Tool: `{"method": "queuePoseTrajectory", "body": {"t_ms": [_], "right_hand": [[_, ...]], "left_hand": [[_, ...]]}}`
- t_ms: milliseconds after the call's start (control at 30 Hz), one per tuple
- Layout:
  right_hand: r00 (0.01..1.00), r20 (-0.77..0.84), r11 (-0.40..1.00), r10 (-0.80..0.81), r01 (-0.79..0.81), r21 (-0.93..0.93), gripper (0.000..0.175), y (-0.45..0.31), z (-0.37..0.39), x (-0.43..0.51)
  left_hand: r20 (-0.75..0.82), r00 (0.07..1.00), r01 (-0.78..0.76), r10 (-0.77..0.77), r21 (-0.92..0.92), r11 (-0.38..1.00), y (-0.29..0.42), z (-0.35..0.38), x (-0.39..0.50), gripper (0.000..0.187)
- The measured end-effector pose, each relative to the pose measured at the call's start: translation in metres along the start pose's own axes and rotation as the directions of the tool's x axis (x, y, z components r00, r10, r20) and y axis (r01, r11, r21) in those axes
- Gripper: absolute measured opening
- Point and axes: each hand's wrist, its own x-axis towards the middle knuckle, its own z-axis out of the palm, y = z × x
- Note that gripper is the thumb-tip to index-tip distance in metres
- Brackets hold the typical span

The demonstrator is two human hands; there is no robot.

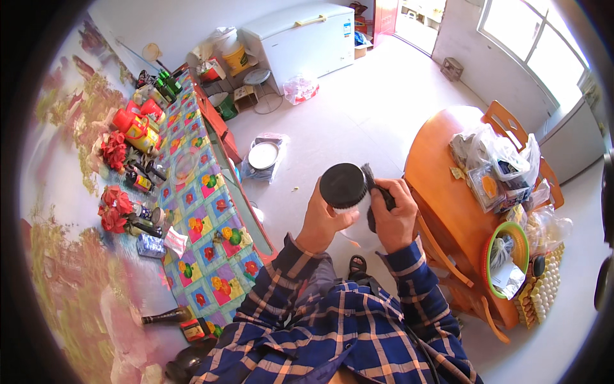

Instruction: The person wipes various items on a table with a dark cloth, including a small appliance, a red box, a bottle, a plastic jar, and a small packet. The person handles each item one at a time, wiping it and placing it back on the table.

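Note:
My left hand point(322, 223) is wrapped around a clear jar with a ribbed black screw lid point(343, 186), held up in front of my chest. Just right of it, my right hand point(397, 216) grips a dark grey cloth point(368, 177), whose upper end touches or nearly touches the edge of the lid. The lower part of the jar is hard to make out against the bright floor. Both hands are above the floor, between the long cabinet and the wooden table.
On the left, a cabinet under a flowered patchwork cover point(196, 225) bears bottles, red thermos flasks point(136, 129) and artificial flowers. At right, an orange wooden table point(441, 158) holds plastic bags and a green-rimmed basket point(488, 283). A white round scale point(263, 155) lies on the floor; a chest freezer point(312, 48) stands behind.

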Motion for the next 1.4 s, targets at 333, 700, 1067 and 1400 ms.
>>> {"method": "queuePoseTrajectory", "body": {"t_ms": [333,700,1067,1400], "right_hand": [[0.937,0.023,0.911,0.349,-0.344,0.226,0.021,0.055,0.007,-0.021],[0.881,0.036,0.877,0.471,-0.472,0.09,0.016,0.113,-0.006,-0.036],[0.995,-0.055,0.978,-0.084,0.072,-0.196,0.015,0.025,0.007,-0.005],[0.968,-0.246,0.955,-0.043,-0.032,-0.294,0.017,0.053,0.018,-0.021]], "left_hand": [[-0.019,0.995,-0.091,0.097,0.192,0.977,-0.004,-0.013,0.021,0.069],[-0.213,0.952,-0.212,0.219,0.056,0.976,0.001,-0.035,0.043,0.068],[-0.48,0.876,-0.006,-0.053,-0.122,0.992,-0.024,-0.021,0.04,0.057],[-0.376,0.926,-0.048,-0.03,-0.194,0.98,-0.015,-0.019,0.035,0.037]]}}
